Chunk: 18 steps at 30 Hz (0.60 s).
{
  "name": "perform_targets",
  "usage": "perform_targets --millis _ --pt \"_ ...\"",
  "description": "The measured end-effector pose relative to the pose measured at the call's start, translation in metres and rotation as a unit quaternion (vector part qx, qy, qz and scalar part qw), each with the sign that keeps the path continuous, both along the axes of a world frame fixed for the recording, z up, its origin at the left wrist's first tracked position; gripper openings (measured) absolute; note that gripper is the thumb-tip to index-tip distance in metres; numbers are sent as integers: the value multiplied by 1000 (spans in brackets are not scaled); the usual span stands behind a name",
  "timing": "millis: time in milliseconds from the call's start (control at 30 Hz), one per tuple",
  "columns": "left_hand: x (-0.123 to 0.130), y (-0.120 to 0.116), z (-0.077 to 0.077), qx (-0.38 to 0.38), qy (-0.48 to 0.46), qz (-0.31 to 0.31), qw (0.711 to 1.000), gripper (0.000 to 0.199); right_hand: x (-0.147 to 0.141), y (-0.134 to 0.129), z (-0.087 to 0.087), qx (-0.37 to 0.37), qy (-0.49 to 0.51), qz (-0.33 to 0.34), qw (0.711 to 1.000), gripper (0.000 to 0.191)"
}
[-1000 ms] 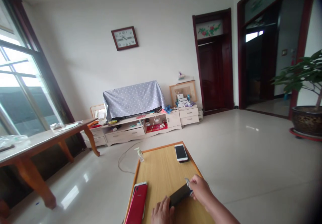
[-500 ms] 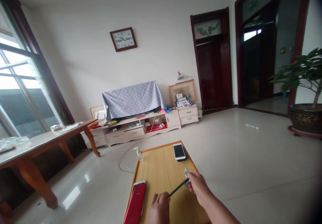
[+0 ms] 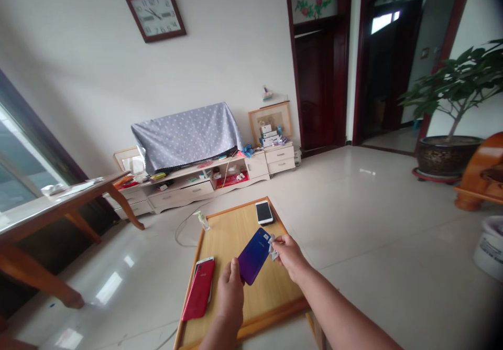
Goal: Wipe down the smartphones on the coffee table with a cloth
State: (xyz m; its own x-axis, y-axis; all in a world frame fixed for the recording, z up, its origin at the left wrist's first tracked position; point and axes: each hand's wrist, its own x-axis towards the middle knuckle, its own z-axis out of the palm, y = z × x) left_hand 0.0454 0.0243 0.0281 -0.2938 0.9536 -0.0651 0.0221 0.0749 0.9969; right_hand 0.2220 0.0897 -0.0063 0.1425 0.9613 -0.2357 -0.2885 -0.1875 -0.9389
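Gripping a blue smartphone (image 3: 254, 255), the left hand (image 3: 230, 293) closes at 7 o'clock, the right hand (image 3: 288, 255) at 2 o'clock with perhaps a white tissue (image 3: 272, 248).

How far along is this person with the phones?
Seemingly done: the red smartphone on the wooden board. In hand: a blue-purple smartphone, held by the left hand, with a white tissue in the right hand. Perhaps left: the white-fronted smartphone at the board's far end.

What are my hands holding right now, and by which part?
A blue-purple smartphone, back showing. Your left hand holds its lower end; your right hand pinches its upper edge, with a small white tissue in those fingers.
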Motion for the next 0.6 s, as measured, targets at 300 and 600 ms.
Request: perform_targets --millis 300,600 --pt "-4 4 -13 -53 61 -32 996 69 14 -4 -3 -29 58 65 996 15" --pt "4 -3 -29 14 412 -105 905 79 13 -5 -18 -57 -1 74 996 11"
